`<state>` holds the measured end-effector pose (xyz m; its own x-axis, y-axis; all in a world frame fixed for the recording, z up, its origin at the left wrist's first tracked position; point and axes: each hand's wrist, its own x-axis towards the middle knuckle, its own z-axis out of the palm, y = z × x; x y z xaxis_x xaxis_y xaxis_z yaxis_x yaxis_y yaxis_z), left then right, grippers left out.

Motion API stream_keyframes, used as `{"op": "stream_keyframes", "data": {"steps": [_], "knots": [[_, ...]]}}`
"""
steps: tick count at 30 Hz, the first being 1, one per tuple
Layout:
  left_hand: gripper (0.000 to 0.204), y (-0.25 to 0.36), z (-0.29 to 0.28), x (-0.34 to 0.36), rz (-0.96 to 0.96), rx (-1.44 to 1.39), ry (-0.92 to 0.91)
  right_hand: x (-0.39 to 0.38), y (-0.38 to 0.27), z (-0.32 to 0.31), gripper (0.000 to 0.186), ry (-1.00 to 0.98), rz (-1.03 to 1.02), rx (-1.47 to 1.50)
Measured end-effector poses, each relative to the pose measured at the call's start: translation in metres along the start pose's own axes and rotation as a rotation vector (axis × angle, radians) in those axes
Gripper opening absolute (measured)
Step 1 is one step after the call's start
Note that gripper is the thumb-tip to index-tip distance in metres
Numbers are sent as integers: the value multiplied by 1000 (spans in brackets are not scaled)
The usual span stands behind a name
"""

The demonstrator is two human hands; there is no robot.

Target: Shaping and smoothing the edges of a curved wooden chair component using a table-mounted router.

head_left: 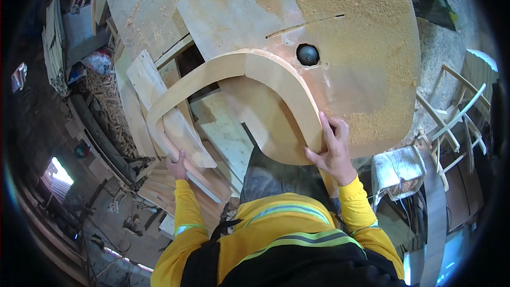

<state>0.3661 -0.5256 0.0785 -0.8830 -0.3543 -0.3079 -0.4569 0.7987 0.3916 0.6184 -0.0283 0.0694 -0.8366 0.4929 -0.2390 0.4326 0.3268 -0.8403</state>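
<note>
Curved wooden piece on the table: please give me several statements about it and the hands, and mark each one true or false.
1. The right hand rests on one end of the curved wooden piece. True.
2. The left hand is raised in the air, away from the wood. False: it is at the other end of the piece, down among the stacked boards.
3. A round black part sticks up through the work table beside the arch. True.
4. The table top is clean. False: sawdust covers much of it.
5. The person's sleeves are blue. False: they are yellow.
</note>
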Motion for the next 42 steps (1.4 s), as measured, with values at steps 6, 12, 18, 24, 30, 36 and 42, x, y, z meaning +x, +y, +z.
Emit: {"op": "stream_keyframes", "data": {"steps": [6, 12, 18, 24, 30, 36, 42], "knots": [[48, -3, 0, 0, 18, -20, -14, -4, 1, 0, 88, -45, 46, -10], [40, -4, 1, -1, 24, -19, -19, -5, 0, 0, 89, -47, 48, -11], [39, -27, -4, 10, 42, 57, -16, -8, 2, 1, 90, -25, 54, -18], [37, -13, 1, 3, 48, 29, -18, -7, 3, -1, 89, -32, 76, -36], [41, -11, 1, 6, 58, 8, -11, -8, 4, -7, 88, -46, 71, -40], [36, 8, 7, -1, 63, 34, -18, 0, -3, -11, 83, -58, 91, -111], [38, 2, 6, 3, 115, 62, -23, 2, 5, -9, 81, -23, 90, -71]]}}
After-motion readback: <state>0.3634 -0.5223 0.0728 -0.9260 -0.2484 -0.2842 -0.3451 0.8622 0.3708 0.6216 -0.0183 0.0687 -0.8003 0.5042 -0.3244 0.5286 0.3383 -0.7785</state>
